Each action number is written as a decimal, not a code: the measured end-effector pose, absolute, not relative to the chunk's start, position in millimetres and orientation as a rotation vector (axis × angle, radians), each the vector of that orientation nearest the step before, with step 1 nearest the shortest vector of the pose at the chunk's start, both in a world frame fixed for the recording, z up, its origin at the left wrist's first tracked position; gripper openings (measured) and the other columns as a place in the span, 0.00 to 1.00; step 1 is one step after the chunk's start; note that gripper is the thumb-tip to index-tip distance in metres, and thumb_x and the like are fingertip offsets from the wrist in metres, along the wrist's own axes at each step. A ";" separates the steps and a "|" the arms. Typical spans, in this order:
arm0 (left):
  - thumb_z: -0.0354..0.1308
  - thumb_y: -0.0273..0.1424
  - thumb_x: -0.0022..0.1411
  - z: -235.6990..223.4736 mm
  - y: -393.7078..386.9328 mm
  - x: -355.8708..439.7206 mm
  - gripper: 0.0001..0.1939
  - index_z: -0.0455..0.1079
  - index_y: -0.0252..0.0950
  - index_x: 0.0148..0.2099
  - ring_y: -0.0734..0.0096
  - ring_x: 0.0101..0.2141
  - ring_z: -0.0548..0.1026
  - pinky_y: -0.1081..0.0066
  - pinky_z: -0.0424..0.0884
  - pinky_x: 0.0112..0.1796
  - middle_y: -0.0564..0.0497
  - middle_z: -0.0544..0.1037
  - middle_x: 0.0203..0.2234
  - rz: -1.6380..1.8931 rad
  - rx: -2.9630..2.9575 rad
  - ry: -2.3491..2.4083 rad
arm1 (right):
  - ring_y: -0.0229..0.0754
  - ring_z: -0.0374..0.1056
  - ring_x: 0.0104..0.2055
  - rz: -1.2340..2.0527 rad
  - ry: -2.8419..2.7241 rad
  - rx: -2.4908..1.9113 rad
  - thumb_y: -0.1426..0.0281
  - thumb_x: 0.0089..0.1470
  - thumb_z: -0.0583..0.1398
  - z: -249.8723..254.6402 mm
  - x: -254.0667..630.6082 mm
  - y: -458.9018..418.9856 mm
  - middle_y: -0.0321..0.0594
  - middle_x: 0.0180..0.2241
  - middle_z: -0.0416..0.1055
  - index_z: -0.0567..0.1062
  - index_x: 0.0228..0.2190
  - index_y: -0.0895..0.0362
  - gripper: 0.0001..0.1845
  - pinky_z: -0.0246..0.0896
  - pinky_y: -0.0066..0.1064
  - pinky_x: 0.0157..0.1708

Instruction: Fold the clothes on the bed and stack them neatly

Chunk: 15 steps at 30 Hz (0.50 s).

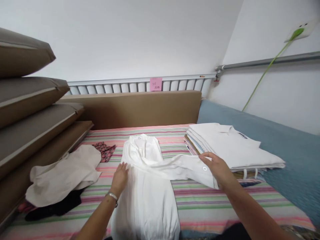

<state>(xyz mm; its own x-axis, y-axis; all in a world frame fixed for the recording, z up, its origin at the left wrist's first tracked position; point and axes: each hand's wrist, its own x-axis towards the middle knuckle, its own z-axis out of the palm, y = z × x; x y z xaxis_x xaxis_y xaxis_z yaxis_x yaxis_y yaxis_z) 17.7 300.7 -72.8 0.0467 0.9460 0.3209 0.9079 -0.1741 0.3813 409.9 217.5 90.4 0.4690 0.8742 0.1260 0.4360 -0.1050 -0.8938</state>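
The white shirt (150, 193) lies on the striped cloth (200, 200), its lower end cut off; the right hand (216, 166) pinches its sleeve, thumb hidden. The left hand (120, 176), loosely open, rests at its edge, with bare cloth between shirt and folded stack (225, 143).

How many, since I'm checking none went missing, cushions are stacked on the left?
4: the top cushion, the second cushion beneath it, the third cushion below that, and the lowest visible cushion. Others may be hidden beneath.
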 end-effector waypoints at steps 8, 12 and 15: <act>0.36 0.27 0.63 -83.8 407.2 20.0 0.24 0.58 0.27 0.59 0.59 0.60 0.57 0.58 0.59 0.55 0.37 0.61 0.59 0.490 2.299 2.031 | 0.43 0.64 0.21 0.438 -0.970 -1.919 0.52 0.41 0.55 48.2 463.3 231.5 0.35 0.17 0.68 0.73 0.28 0.53 0.19 0.56 0.31 0.21; 0.40 0.34 0.64 -94.5 436.4 24.3 0.26 0.52 0.33 0.63 0.52 0.60 0.55 0.47 0.54 0.56 0.38 0.58 0.61 0.397 2.244 2.099 | 0.49 0.69 0.29 0.328 -1.149 -2.095 0.57 0.39 0.55 26.9 499.2 246.6 0.41 0.24 0.74 0.73 0.21 0.54 0.14 0.60 0.35 0.31; 0.41 0.41 0.64 -102.2 442.6 25.1 0.29 0.47 0.38 0.65 0.49 0.62 0.50 0.44 0.47 0.57 0.37 0.53 0.62 0.390 2.203 2.138 | 0.50 0.70 0.29 0.290 -1.191 -2.275 0.59 0.41 0.55 15.8 517.9 254.8 0.45 0.25 0.75 0.75 0.22 0.54 0.14 0.61 0.35 0.30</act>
